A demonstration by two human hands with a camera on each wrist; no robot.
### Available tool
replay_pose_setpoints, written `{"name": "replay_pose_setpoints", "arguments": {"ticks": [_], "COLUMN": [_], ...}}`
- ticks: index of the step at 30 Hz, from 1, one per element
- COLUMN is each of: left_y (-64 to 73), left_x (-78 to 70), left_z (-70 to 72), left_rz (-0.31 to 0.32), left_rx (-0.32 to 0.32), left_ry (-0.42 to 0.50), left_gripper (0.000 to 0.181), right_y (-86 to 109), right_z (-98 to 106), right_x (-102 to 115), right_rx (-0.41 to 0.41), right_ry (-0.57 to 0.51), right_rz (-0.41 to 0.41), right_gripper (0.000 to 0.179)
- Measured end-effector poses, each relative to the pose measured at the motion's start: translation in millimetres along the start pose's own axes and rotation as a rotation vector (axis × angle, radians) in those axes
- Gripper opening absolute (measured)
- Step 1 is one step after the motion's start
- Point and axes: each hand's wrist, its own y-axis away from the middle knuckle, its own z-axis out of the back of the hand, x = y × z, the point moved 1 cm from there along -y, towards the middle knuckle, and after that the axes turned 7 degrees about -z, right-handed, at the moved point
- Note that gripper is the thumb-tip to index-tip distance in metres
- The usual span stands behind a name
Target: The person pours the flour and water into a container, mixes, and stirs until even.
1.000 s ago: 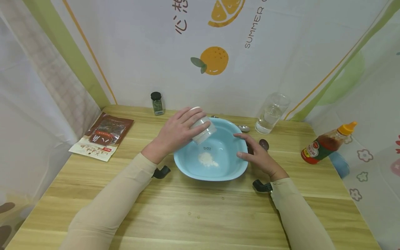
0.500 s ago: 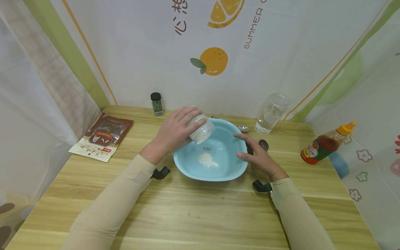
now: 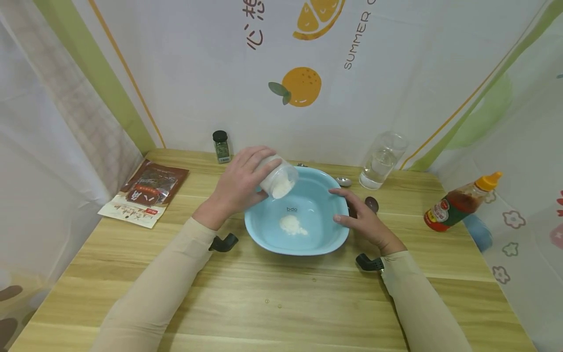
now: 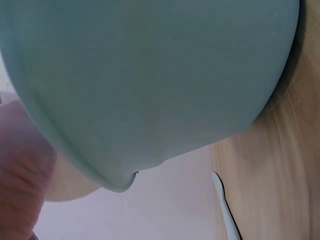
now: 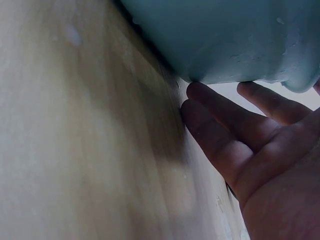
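Observation:
My left hand (image 3: 239, 178) grips a clear plastic jar (image 3: 269, 182) and keeps it tilted above the left side of a light blue basin (image 3: 321, 198). White powder shows inside the jar's mouth. A small heap of white powder (image 3: 291, 225) lies on the basin's floor. My right hand (image 3: 367, 222) holds the basin's right rim, thumb and index finger over the edge. In the right wrist view, other fingers (image 5: 215, 130) touch the basin's outer wall (image 5: 230, 40) from below. The left wrist view is mostly filled by the basin's outside (image 4: 150, 90).
Behind the basin stand a green spice jar (image 3: 221, 146) and a glass of water (image 3: 379, 164). A spoon (image 3: 343, 181) and a dark round-ended utensil (image 3: 371, 203) lie to its right. A brown-and-white packet (image 3: 147, 190) lies left; a red sauce bottle (image 3: 457, 203) stands right.
My left hand has moved slightly left and turned the jar, so its mouth and the powder inside now show. The right hand, the basin and the powder heap look unchanged.

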Motion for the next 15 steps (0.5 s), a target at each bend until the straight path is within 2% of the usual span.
{"name": "replay_pose_setpoints", "arguments": {"ticks": [9, 15], "left_y": [7.5, 14.4], "left_x": [7.4, 14.1], "left_z": [2.4, 7.1], "left_rz": [0.122, 0.288], "left_rx": [-0.069, -0.047], "left_ry": [0.096, 0.191], "left_gripper": [0.087, 0.091], "right_y": [-0.1, -0.5], "right_z": [0, 0], "right_x": [0, -2], "right_rx": [0.0, 0.0], "right_ry": [0.003, 0.001], "right_rz": [0.003, 0.002], "right_gripper": [0.068, 0.069]}}
